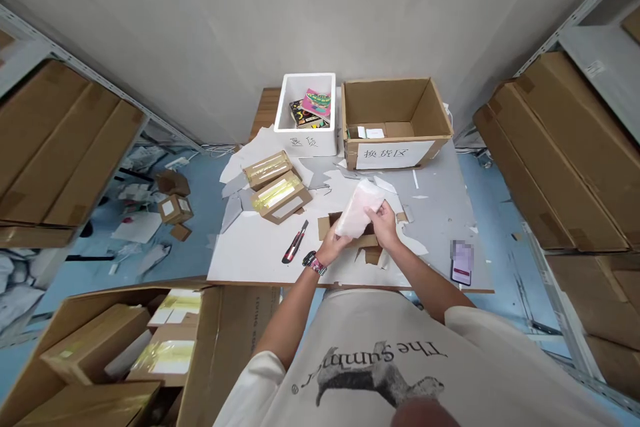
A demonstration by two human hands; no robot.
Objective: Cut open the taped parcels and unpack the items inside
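Observation:
Between my two hands is a white wrapped packet (pixel 357 208), tilted above the table. My left hand (pixel 334 245) grips its lower left end, and my right hand (pixel 383 221) holds its right side with the thumb on top. What the wrapping covers cannot be made out. Beneath the packet an opened small cardboard box (pixel 369 241) lies on the table, partly hidden by the packet and my hands. A red and black utility knife (pixel 295 242) rests to the left of my left hand.
Two taped cartons (pixel 281 195) lie at the table's left. Behind stand a white foam box (pixel 306 141) with booklets and a labelled cardboard box (pixel 395 155). A phone (pixel 461 263) lies at the right. A large carton (pixel 227 347) with several parcels stands at lower left.

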